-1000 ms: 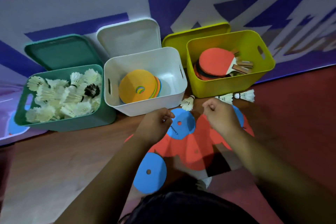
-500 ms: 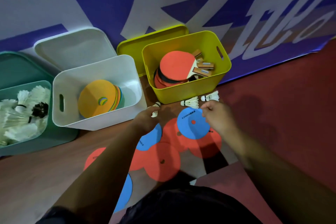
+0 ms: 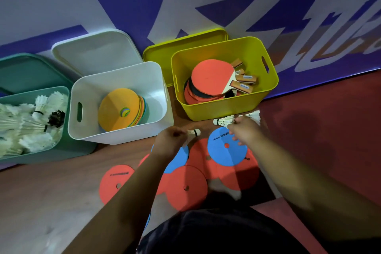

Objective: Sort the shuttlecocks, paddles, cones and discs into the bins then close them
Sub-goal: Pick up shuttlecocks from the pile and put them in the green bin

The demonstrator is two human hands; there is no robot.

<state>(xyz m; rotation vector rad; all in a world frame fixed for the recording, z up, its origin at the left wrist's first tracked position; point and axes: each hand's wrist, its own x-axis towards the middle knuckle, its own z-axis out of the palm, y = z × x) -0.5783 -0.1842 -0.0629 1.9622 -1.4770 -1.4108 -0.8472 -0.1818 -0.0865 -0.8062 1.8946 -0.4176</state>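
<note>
The left hand (image 3: 171, 140) has its fingers (image 3: 182, 133) curled round the first shuttlecock (image 3: 194, 132): white feathers, white cork with a dark band, cork projecting to the right of the fist. The right hand (image 3: 246, 132) pinches the feather skirt of the second shuttlecock (image 3: 223, 121), whose cork points left towards the other hand. A third shuttlecock (image 3: 254, 115) lies just beyond the right fingers. A blue disc (image 3: 224, 150) and red discs (image 3: 185, 187) lie under and nearer than both hands. Beyond the fingers stands the yellow bin (image 3: 226, 109) with paddles (image 3: 212, 77); to their left, the white bin (image 3: 119, 136) with cones (image 3: 117, 109).
</note>
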